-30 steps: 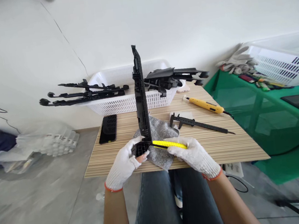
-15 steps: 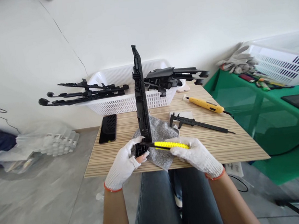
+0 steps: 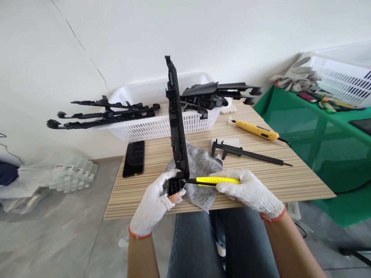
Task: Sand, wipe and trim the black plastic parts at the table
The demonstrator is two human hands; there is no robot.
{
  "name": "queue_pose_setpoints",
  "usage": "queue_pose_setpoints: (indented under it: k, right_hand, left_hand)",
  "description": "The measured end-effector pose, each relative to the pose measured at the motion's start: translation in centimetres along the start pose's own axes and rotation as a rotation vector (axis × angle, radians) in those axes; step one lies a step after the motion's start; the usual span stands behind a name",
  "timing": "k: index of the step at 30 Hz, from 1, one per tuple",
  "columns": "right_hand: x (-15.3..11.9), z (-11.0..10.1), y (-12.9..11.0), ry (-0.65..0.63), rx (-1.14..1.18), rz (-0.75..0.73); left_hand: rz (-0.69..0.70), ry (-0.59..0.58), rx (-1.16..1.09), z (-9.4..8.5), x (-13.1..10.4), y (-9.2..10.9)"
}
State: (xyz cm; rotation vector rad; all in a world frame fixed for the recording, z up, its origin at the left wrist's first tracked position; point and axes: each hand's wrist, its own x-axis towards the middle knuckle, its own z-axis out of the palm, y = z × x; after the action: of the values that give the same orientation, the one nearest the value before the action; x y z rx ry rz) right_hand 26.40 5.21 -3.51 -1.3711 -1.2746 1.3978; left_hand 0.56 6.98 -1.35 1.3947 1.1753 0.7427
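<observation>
My left hand (image 3: pixel 154 202), in a white knit glove with the thumb tip bare, grips the lower end of a long black plastic trim part (image 3: pixel 176 122). The part stands upright, its ribbed inner side towards me. My gloved right hand (image 3: pixel 250 190) is closed round a yellow-handled utility knife (image 3: pixel 217 180). Its dark tip points left and meets or nearly meets the foot of the part beside my left fingers; exact contact I cannot make out. Under both hands a grey cloth (image 3: pixel 203 195) lies on the wooden table (image 3: pixel 126 205).
Behind the part, a white basket (image 3: pixel 147 129) holds several black plastic parts jutting out both sides. A phone (image 3: pixel 134 159) lies left; calipers (image 3: pixel 251 152) and a yellow corded tool (image 3: pixel 255 130) lie right. A green-covered table (image 3: pixel 292 130) bears another white basket (image 3: pixel 350 78) and gloves (image 3: pixel 296 79).
My right hand and the knife have shifted slightly to the right, the tip drawing back along the foot of the part. My left hand keeps its hold.
</observation>
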Motion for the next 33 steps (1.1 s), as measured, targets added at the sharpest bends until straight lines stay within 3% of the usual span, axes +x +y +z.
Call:
queue_pose_setpoints:
  k: [7, 10, 14, 17, 21, 24, 27, 31, 33]
  right_hand:
    - [0.03, -0.18, -0.13, -0.002, -0.023, 0.016]
    - [-0.02, -0.12, -0.17, 0.073, 0.028, 0.008]
    - [-0.06, -0.06, -0.22, 0.004, 0.018, 0.034]
    - [-0.12, -0.08, -0.2, 0.086, 0.049, 0.022]
    - [-0.22, -0.2, -0.22, -0.032, 0.021, 0.032]
    - [-0.19, -0.35, -0.27, 0.005, 0.053, 0.039]
    - [-0.09, -0.49, -0.34, -0.074, 0.022, 0.06]
    - [-0.02, -0.53, -0.35, -0.021, 0.018, 0.039]
    - [-0.04, -0.49, -0.34, -0.062, -0.002, 0.037]
  left_hand:
    - [-0.001, 0.001, 0.007, -0.12, 0.1, -0.48]
    - [0.03, 0.007, 0.017, -0.1, 0.08, -0.39]
    - [-0.002, 0.015, 0.022, -0.03, 0.04, -0.12]
    - [0.0, 0.013, 0.01, -0.02, 0.06, -0.13]
    - [0.005, 0.02, 0.005, 0.0, 0.14, -0.31]
    - [-0.001, 0.014, -0.001, -0.01, 0.14, -0.4]
    - [-0.009, 0.013, -0.009, -0.05, 0.09, -0.43]
    - [0.004, 0.017, 0.018, -0.08, 0.04, -0.35]
    - [-0.01, 0.012, -0.002, -0.08, 0.06, -0.3]
